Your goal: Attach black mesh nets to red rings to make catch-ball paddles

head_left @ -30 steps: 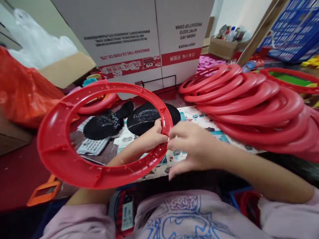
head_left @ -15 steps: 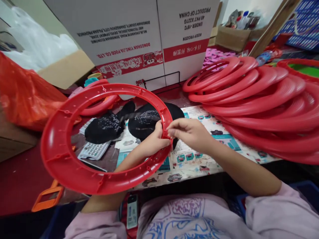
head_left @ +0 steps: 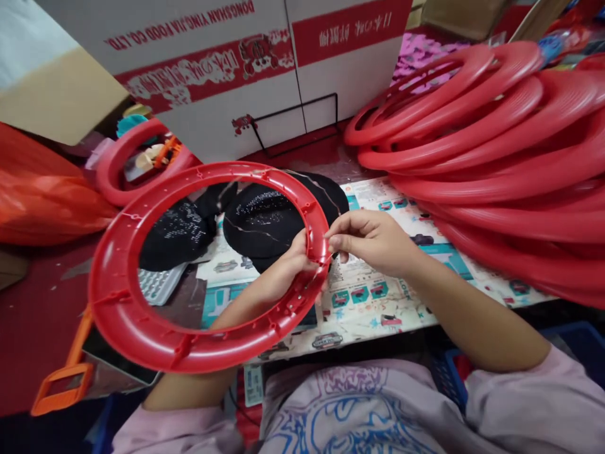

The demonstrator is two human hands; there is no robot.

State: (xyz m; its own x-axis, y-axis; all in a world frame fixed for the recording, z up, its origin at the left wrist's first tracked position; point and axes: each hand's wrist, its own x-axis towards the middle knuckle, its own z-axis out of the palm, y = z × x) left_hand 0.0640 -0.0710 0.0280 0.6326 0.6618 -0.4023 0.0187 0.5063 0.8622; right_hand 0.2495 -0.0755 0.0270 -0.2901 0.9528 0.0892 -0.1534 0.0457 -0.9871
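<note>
My left hand (head_left: 290,271) is closed on the near right rim of a red plastic ring (head_left: 111,271), holding it tilted with its ribbed hollow side up. At the same rim my right hand (head_left: 366,243) pinches a thin wire-like strand (head_left: 326,189) against the ring. The strand loops over a black cap (head_left: 269,221) with shiny studs, lying behind and inside the ring's outline. Part of a second black studded cap (head_left: 172,236) shows through the ring. What exactly lies between my right fingertips is too small to make out fully.
A large stack of red rings (head_left: 472,151) fills the right side. Behind stands a white carton (head_left: 203,120) with a black wire stand (head_left: 295,123). A calculator (head_left: 163,284), an orange-handled tool (head_left: 61,388) and an orange bag (head_left: 47,195) are at left. Printed sheets (head_left: 368,302) cover the tabletop.
My view has tipped downward and nearer the table. The ring stays in my left hand, slightly shifted. My right hand remains at the rim, and the thin strand shows more clearly.
</note>
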